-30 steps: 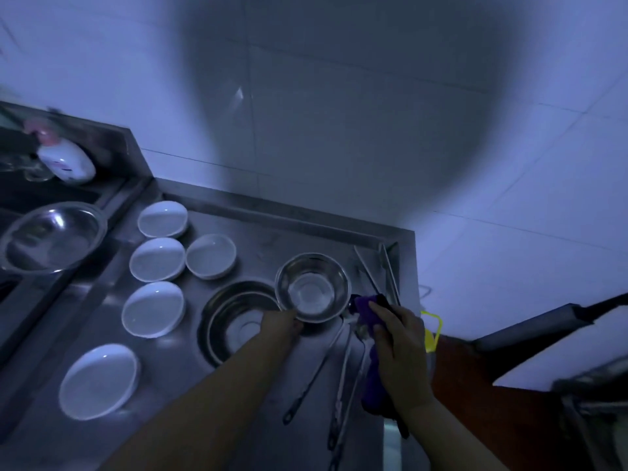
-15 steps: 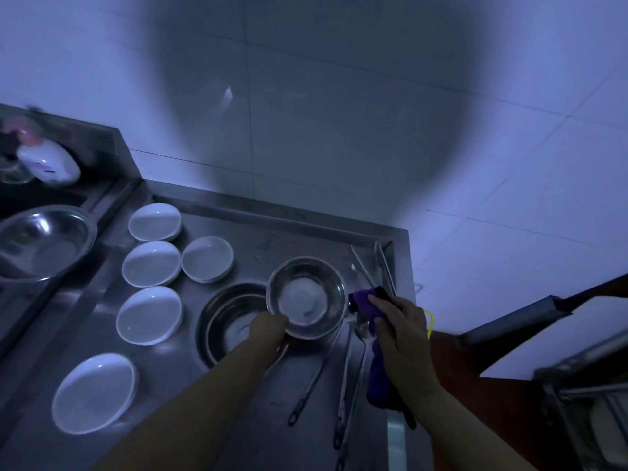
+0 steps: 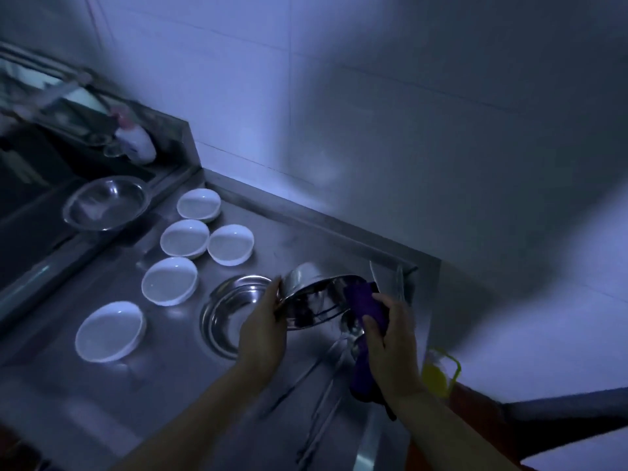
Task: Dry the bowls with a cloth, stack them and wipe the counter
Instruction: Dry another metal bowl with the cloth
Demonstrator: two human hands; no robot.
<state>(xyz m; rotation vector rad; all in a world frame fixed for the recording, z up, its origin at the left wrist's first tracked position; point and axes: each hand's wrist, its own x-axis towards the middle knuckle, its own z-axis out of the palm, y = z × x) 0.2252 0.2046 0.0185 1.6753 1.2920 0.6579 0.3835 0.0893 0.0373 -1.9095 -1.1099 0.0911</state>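
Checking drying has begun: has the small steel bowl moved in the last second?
Yes. The small steel bowl, earlier flat beside the large steel bowl, is now lifted and tilted toward the purple cloth.

Shiny round steel bowl (image 3: 314, 302); soft purple cloth (image 3: 365, 305); brushed matt steel counter (image 3: 136, 396); five glossy white ceramic dishes (image 3: 170, 281).

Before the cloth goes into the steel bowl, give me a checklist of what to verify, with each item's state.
1. Left hand grips the steel bowl at its rim: ok.
2. Bowl lifted off the counter and tilted toward the cloth: ok.
3. Right hand holds the purple cloth: ok.
4. Cloth touching the bowl's inside: cannot tell, it sits at the rim.
5. Bowl wet or dry: cannot tell, too dim.
6. Larger steel bowl free below for stacking: ok.
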